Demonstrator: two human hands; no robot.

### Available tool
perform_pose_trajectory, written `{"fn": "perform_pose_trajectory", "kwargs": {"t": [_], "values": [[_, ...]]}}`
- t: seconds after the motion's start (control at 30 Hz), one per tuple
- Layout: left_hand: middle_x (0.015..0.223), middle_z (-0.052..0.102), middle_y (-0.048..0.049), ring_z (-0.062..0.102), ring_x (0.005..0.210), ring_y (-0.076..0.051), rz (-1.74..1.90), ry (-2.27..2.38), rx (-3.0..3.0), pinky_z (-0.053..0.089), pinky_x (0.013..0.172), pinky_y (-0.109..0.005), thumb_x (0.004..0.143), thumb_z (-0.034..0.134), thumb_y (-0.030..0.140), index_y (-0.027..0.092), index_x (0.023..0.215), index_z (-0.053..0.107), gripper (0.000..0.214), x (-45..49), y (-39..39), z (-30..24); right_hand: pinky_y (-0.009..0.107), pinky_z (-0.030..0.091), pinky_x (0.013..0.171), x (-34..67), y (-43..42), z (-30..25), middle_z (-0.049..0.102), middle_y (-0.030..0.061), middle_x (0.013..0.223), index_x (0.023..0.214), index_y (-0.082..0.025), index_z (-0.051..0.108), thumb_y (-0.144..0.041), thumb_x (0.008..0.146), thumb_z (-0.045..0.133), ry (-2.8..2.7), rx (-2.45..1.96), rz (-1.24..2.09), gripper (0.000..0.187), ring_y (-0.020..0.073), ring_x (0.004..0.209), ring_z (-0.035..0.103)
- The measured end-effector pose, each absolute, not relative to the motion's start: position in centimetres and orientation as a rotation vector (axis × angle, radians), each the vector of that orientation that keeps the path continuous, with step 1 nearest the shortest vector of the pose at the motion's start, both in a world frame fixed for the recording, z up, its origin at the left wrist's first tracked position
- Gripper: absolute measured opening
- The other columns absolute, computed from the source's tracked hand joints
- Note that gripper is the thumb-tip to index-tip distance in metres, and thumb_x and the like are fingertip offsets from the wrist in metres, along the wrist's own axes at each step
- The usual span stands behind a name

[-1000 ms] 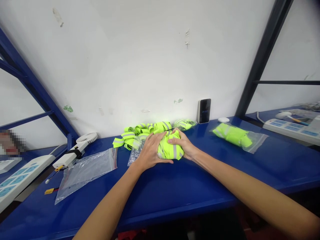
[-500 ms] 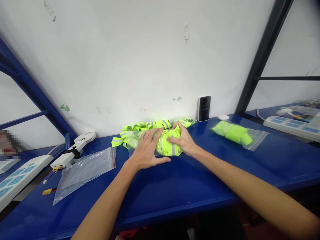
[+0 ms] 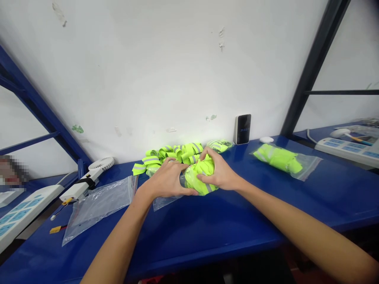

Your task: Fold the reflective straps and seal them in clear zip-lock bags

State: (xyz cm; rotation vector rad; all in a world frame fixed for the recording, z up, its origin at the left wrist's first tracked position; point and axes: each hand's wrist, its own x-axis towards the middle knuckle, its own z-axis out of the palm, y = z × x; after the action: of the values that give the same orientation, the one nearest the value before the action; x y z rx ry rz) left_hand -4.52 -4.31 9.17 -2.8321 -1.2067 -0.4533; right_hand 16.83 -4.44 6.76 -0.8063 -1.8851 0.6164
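A bundle of neon-yellow reflective fabric (image 3: 201, 177) with grey stripes is between my two hands, just above or on the table. My right hand (image 3: 220, 173) grips its right side, thumb in front and fingers over the top. My left hand (image 3: 167, 177) curves round the left end, with fingers above and thumb below. A clear plastic bag (image 3: 167, 202) shows under my left hand; how far the fabric is inside it I cannot tell. Behind lie loose neon-yellow reflective straps (image 3: 151, 161), partly hidden by my hands.
On the blue table (image 3: 207, 232), a flat zip bag (image 3: 100, 205) lies left, near a white fan (image 3: 102, 163) and yellow connectors (image 3: 55, 229). A bagged neon bundle (image 3: 278, 157) lies right. At the wall are another bagged bundle (image 3: 220, 146), a clock (image 3: 243, 129) and a white disc (image 3: 266, 140).
The bundle has come slightly towards me and tilted. My left hand has shifted left and lower, its fingers now curled round the bundle's end rather than laid over the bag.
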Motion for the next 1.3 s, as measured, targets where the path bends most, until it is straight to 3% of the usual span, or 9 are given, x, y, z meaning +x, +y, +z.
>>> {"fn": "perform_pose_trajectory", "kwargs": {"t": [0.17, 0.27, 0.37, 0.57, 0.77, 0.87, 1.0, 1.13, 1.3], "values": [[0.084, 0.066, -0.0027, 0.059, 0.073, -0.02, -0.407, -1.322, -3.241, 0.042, 0.066, -0.03, 0.072, 0.062, 0.066, 0.019, 0.095, 0.065, 0.053, -4.0, -3.9, 11.2, 0.031, 0.039, 0.069, 17.3, -3.7, 6.7, 0.052, -0.0004, 0.087, 0.086, -0.024, 0.044, -0.034, 0.063, 0.074, -1.703, -0.743, 0.837, 0.039, 0.0192, 0.078, 0.049], [0.076, 0.061, 0.0, 0.052, 0.065, -0.015, -0.425, -1.365, -3.388, 0.037, 0.059, -0.026, 0.074, 0.063, 0.062, 0.017, 0.091, 0.064, 0.048, -3.7, -3.0, 11.0, 0.032, 0.041, 0.069, 17.2, -3.5, 6.3, 0.055, -0.0001, 0.085, 0.087, -0.025, 0.044, -0.035, 0.061, 0.076, -1.618, -0.726, 0.996, 0.042, 0.0205, 0.076, 0.051], [0.063, 0.052, 0.0023, 0.044, 0.056, -0.012, -0.384, -1.45, -3.506, 0.033, 0.054, -0.025, 0.073, 0.066, 0.058, 0.016, 0.079, 0.063, 0.043, -3.9, -2.2, 9.9, 0.033, 0.041, 0.073, 16.9, -3.5, 5.9, 0.054, 0.0008, 0.087, 0.087, -0.025, 0.045, -0.033, 0.061, 0.075, -1.641, -0.732, 0.953, 0.041, 0.022, 0.081, 0.051], [0.082, 0.063, -0.0045, 0.058, 0.073, -0.02, -0.7, -1.588, -3.737, 0.047, 0.064, -0.031, 0.075, 0.064, 0.051, 0.018, 0.085, 0.066, 0.035, -4.8, -1.6, 7.4, 0.033, 0.037, 0.08, 16.6, -3.8, 5.9, 0.05, 0.0003, 0.091, 0.088, -0.023, 0.046, -0.03, 0.065, 0.071, -1.788, -0.711, 0.743, 0.035, 0.0205, 0.085, 0.046], [0.078, 0.066, -0.0034, 0.06, 0.071, -0.02, -0.467, -1.542, -3.624, 0.048, 0.062, -0.03, 0.078, 0.058, 0.061, 0.016, 0.093, 0.067, 0.048, -4.9, -1.7, 7.5, 0.031, 0.036, 0.074, 16.4, -3.9, 5.7, 0.047, -0.0011, 0.087, 0.087, -0.023, 0.043, -0.027, 0.066, 0.069, -1.782, -0.789, 0.737, 0.033, 0.0185, 0.081, 0.044], [0.103, 0.069, -0.0082, 0.064, 0.091, -0.026, -0.593, -1.459, -3.369, 0.051, 0.074, -0.035, 0.072, 0.065, 0.062, 0.018, 0.119, 0.061, 0.064, -4.9, -2.0, 7.7, 0.029, 0.036, 0.066, 16.2, -3.5, 5.5, 0.046, -0.0027, 0.081, 0.086, -0.024, 0.042, -0.026, 0.065, 0.069, -1.698, -0.875, 0.807, 0.034, 0.0167, 0.073, 0.043], [0.141, 0.049, -0.0119, 0.047, 0.128, -0.033, -0.785, -1.298, -2.96, 0.041, 0.102, -0.047, 0.062, 0.072, 0.067, 0.026, 0.146, 0.033, 0.101, -4.6, -2.7, 6.8, 0.028, 0.033, 0.057, 16.3, -2.7, 5.3, 0.043, -0.006, 0.065, 0.083, -0.024, 0.042, -0.027, 0.064, 0.068, -1.45, -1.037, 0.933, 0.033, 0.0151, 0.061, 0.042], [0.143, 0.047, -0.0135, 0.047, 0.127, -0.037, -0.649, -1.272, -2.808, 0.039, 0.102, -0.052, 0.067, 0.063, 0.073, 0.024, 0.149, 0.027, 0.102, -3.4, -3.1, 5.4, 0.028, 0.035, 0.054, 16.3, -2.4, 5.2, 0.049, -0.0053, 0.064, 0.081, -0.024, 0.045, -0.028, 0.062, 0.069, -1.304, -1.05, 1.064, 0.031, 0.0158, 0.059, 0.048], [0.137, 0.053, -0.0165, 0.051, 0.123, -0.037, -0.641, -1.258, -2.678, 0.04, 0.1, -0.05, 0.069, 0.057, 0.077, 0.017, 0.144, 0.034, 0.099, -2.6, -3.1, 4.5, 0.027, 0.037, 0.052, 16.3, -2.4, 5.1, 0.051, -0.0052, 0.064, 0.083, -0.025, 0.045, -0.026, 0.063, 0.069, -1.301, -1.036, 1.107, 0.031, 0.0164, 0.06, 0.05]]}}
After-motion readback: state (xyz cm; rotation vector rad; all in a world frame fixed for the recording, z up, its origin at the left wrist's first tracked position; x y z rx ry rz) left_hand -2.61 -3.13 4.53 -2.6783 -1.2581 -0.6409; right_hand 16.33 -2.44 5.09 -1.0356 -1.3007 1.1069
